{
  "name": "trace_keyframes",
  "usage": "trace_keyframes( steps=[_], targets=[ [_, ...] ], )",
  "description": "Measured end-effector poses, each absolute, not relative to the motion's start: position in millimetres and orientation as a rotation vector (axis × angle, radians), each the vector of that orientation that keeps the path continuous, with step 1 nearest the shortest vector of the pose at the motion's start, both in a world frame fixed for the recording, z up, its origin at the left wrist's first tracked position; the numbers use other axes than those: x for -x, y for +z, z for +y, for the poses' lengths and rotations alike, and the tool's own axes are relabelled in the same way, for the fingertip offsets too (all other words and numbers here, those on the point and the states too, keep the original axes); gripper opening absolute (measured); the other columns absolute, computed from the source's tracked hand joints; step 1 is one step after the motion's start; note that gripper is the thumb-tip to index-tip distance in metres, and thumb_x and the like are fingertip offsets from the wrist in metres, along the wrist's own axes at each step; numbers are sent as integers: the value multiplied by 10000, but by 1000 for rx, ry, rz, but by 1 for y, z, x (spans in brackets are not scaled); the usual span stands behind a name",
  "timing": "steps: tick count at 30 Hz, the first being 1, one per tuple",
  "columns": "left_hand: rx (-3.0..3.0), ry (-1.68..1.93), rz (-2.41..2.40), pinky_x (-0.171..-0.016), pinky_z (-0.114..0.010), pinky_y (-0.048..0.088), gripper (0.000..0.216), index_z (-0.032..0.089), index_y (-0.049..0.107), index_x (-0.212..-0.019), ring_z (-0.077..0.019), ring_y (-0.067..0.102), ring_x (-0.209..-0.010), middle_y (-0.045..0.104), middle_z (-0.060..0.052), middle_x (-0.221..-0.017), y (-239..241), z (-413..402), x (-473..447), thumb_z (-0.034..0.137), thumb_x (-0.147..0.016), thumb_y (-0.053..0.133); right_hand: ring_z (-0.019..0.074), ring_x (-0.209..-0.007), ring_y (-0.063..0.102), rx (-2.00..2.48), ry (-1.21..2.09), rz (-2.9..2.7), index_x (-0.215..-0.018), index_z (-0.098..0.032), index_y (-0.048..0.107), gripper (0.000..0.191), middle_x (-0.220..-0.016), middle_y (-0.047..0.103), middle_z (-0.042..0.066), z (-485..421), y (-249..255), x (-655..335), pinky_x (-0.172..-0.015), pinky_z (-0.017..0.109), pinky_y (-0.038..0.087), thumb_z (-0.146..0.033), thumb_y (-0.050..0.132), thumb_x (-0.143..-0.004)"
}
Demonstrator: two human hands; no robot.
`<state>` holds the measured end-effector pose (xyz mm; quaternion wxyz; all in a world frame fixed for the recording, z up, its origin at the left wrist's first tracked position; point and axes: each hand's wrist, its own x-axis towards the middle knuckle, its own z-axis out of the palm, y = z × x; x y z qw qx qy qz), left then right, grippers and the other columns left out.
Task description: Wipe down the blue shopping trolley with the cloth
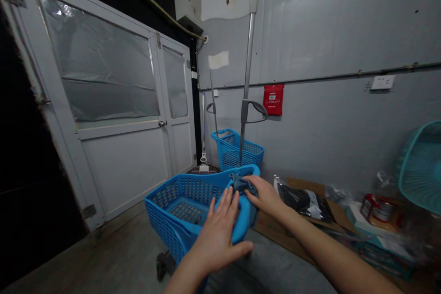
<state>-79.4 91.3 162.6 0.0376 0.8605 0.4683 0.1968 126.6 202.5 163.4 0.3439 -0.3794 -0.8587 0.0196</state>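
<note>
Dark blue crumpled fabric cloth (237, 183): found beneath the right fingers and just beyond the left fingertips, against the handle; judged light, soft and limp, best taken by a gathered fold.
Bright blue plastic basket cart (165, 224) with latticed walls: placed under and to the left of the left fingers; judged stiff, fairly light for its bulk and easily rolled, a wheel (161, 266) being seen below.
Smooth, rounded blue handle (245, 216): touched by the left fingers; judged somewhat slippery, best steadied by a hand laid over its curve.
Cart axis: the long axis is directed from the handle under the fingers leftward; the far end is pointed towards the white panelled door (127, 165).
Cloth axis: bunched; no clear long axis can be made out.
Right hand (264, 193): fingers curled, the cloth being gripped between them and the thumb.
Left hand (220, 234): fingers extended and slightly parted, thumb spread; nothing is clasped.
</note>
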Motion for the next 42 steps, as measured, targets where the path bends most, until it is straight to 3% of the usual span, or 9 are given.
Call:
trace_keyframes(
  steps=[4,11,15,22,28,32,36,38,42],
  targets=[
    [-2638,584,1418,-1152,-617,89,1063,276,-82,-1508,-316,5,-1460,-39,-74,-1595,164,87,73,705,-768,550,234,-1079,599,1284,-46,-2266,-1210,-157,584,356,-1171,648,126,265,172,-140,-945,343,439,-249,537,-869],
    [-2617,577,1411,-1148,-630,80,1073,294,-95,-1504,-320,-10,-1459,-59,-64,-1593,164,84,69,634,-768,607,222,-927,628,1246,-69,-2407,-937,-174,683,179,-985,708,83,319,178,-154,-827,286,440,-236,578,-806],
    [-2594,530,1435,-1153,-620,64,1035,312,-84,-1505,-310,-25,-1459,-58,-50,-1596,168,83,78,569,-793,622,210,-845,629,1169,-40,-2448,-892,-183,683,166,-917,711,63,311,177,-160,-771,272,443,-259,577,-790],
    [-2589,273,1396,-1163,-576,16,1022,290,-74,-1506,-292,-44,-1455,-40,-52,-1594,183,84,133,612,-795,586,236,-972,620,1073,-14,-2323,-1077,-179,627,304,-1066,678,94,255,162,-172,-872,334,464,-297,527,-815],
    [-2455,136,1677,-1145,-602,75,1109,192,-8,-1515,-330,5,-1451,-6,-129,-1579,189,85,177,712,-727,575,224,-846,642,928,215,-2071,-1014,-203,622,253,-918,683,50,224,157,-186,-785,346,516,-355,537,-831],
    [-2495,287,1893,-1156,-572,85,995,188,71,-1520,-291,25,-1459,42,-112,-1584,186,97,158,785,-792,390,248,-1016,615,898,131,-1945,-1190,-189,564,383,-1110,649,100,206,170,-171,-886,390,498,-416,501,-887],
    [-2448,439,2027,-1151,-563,146,762,208,123,-1519,-246,84,-1462,110,-79,-1583,180,120,126,673,-918,185,284,-1140,553,862,-79,-2409,-1293,-230,529,570,-1269,574,122,174,177,-131,-976,440,447,-403,687,-773],
    [-2394,466,2117,-1131,-580,191,718,199,145,-1517,-254,128,-1458,152,-91,-1577,176,133,119,629,-941,164,290,-1153,545,888,-168,-2510,-1319,-239,509,621,-1301,560,123,163,173,-119,-979,446,447,-329,724,-743],
    [-2372,445,2214,-1107,-588,242,747,169,180,-1510,-278,187,-1446,212,-121,-1562,171,150,131,641,-931,202,271,-1188,535,755,-278,-2533,-1301,-246,521,548,-1343,553,111,160,152,-133,-989,440,445,-166,637,-772]
  ],
)
